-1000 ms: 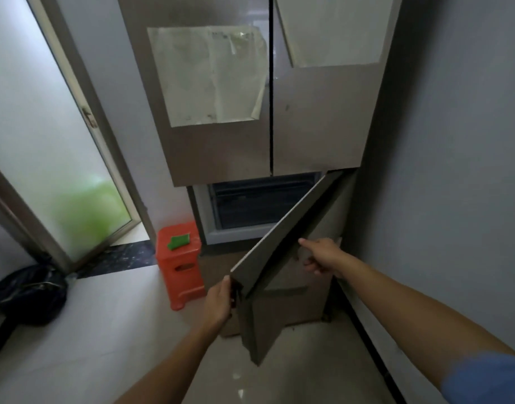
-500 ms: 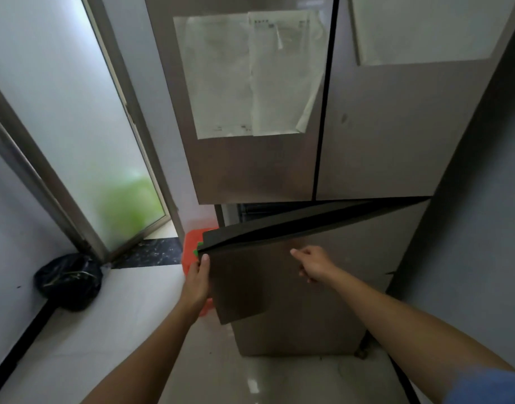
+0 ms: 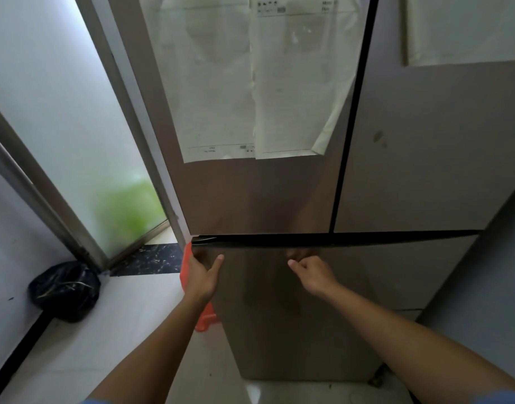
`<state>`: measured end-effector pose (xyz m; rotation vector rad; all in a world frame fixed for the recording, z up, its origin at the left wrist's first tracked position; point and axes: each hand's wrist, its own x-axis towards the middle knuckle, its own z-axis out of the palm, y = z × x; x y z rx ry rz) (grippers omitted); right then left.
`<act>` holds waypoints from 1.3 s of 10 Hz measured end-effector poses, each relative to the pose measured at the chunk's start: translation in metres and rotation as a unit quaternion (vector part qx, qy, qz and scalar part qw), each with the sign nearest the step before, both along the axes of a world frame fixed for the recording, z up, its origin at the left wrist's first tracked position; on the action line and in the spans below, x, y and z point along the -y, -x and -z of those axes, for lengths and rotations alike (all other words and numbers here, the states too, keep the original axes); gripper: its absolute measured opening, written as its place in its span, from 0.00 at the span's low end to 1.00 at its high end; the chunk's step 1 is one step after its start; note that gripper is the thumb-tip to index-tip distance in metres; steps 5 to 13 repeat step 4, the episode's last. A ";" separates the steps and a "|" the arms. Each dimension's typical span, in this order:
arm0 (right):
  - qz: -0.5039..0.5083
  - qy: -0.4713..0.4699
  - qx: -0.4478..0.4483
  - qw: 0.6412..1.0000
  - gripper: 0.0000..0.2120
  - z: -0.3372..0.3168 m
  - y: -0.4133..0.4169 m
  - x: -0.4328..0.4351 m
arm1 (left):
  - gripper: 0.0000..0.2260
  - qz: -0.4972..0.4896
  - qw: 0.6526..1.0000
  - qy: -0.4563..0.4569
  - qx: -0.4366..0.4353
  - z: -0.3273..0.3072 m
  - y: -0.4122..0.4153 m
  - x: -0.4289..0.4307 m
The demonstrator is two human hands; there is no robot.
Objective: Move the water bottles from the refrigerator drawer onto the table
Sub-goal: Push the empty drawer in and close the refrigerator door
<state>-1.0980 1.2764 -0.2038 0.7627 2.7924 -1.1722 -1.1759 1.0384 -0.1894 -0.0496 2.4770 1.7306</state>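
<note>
Left hand (image 3: 203,276) flat and released against the left edge of the lower fridge door (image 3: 294,310), thumb spread onto the panel, fingers around the door's side. Right hand (image 3: 313,272) loosely clenched, knuckles and a pointing fingertip touching the panel just below its top edge, grasping nothing. Lower door nearly flush with the fridge (image 3: 425,158), a thin dark gap along its top. Drawer and bottles hidden behind the door; cannot tell where they lie. Upper doors closed, split by a dark vertical seam. Pale paper sheets (image 3: 250,83) stuck on the left upper door, one corner curling away; another sheet (image 3: 466,27) on the right upper door. Orange stool (image 3: 205,319) on the floor just beside the fridge, mostly hidden by the left forearm and door. Black bag (image 3: 65,290) in the corner by the wall, well apart from the fridge. Frosted glass door (image 3: 75,118) at left, a green blur behind it. Blue sleeve edges at the bottom of the head view.
</note>
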 end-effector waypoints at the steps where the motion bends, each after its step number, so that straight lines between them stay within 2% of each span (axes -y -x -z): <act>1: 0.014 0.003 0.001 1.000 0.25 0.000 0.013 0.002 | 0.32 0.026 0.999 0.025 0.013 0.002 0.025 -0.008; 3: 0.045 -0.013 0.001 0.999 0.26 0.001 0.020 0.001 | 0.34 0.028 0.996 0.058 0.060 0.031 0.052 -0.006; 4: 0.039 0.001 0.015 0.999 0.26 -0.006 0.021 0.004 | 0.23 0.064 0.996 0.042 0.042 0.024 0.060 0.002; 13: 0.039 0.001 0.015 0.999 0.26 -0.006 0.021 0.004 | 0.23 0.064 0.996 0.042 0.042 0.024 0.060 0.002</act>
